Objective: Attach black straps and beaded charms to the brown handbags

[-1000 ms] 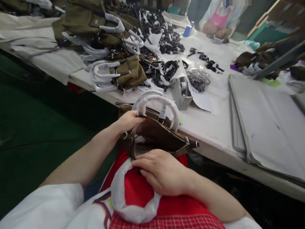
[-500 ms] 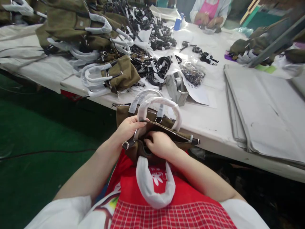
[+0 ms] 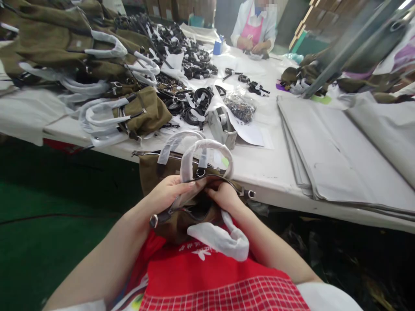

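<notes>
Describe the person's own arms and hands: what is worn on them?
Both forearms are bare, and the left hand and right hand show no gloves, rings or watch. White short sleeves show at the picture's lower edge. A red apron with a checked panel covers the front.

Bag workshop, piled bags (image 3: 65, 39), straps (image 3: 194, 56), worktable (image 3: 269, 168)

No legible text or labels
</notes>
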The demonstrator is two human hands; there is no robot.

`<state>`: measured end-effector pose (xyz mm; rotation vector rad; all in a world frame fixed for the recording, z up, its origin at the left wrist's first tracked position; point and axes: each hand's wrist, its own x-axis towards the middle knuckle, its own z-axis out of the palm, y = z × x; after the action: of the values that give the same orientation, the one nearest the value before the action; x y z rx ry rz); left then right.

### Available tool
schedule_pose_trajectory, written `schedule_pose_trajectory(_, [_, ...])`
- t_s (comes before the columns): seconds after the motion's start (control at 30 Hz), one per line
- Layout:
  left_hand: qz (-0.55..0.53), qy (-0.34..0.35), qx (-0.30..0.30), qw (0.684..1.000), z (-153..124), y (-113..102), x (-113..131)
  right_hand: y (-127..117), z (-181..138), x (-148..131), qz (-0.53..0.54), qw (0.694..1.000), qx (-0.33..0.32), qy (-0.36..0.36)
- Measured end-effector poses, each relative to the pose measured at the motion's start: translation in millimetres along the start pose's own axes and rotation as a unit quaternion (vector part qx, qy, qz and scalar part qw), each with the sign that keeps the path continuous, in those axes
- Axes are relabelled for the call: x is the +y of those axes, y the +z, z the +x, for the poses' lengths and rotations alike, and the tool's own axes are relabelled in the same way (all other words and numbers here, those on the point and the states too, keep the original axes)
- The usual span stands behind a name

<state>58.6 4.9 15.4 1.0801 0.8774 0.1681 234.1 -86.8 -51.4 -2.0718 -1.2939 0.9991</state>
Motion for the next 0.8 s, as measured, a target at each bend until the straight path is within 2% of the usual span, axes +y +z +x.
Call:
schedule_pose_trajectory(0.13, [-0.010,0.000,0.004,1.000,0,3,-3,8,2,-1,0.006,0.999,0.041,0.000])
schedule_pose_trajectory(0.23, [-0.006,0.019,0.014,1.000,1,4,-3,7,-2,-8,-0.007,0.999,0.041,0.003])
schedule_pose_trajectory(0.47, [0.037,0.065,0.037,0.996,-2,0,-2,-5,-25,-32,-0.143,0.987,0.041,-0.066])
schedule_pose_trajectory(0.63, [0.046,0.057,0.037,0.997,-4,4,-7,0,-18,-24,-0.083,0.993,0.027,-0.085])
schedule_pose_trajectory(0.8, [0.117,0.116,0.093,0.982,-4,6,-9,10,-10,-14,-0.046,0.987,0.021,-0.149])
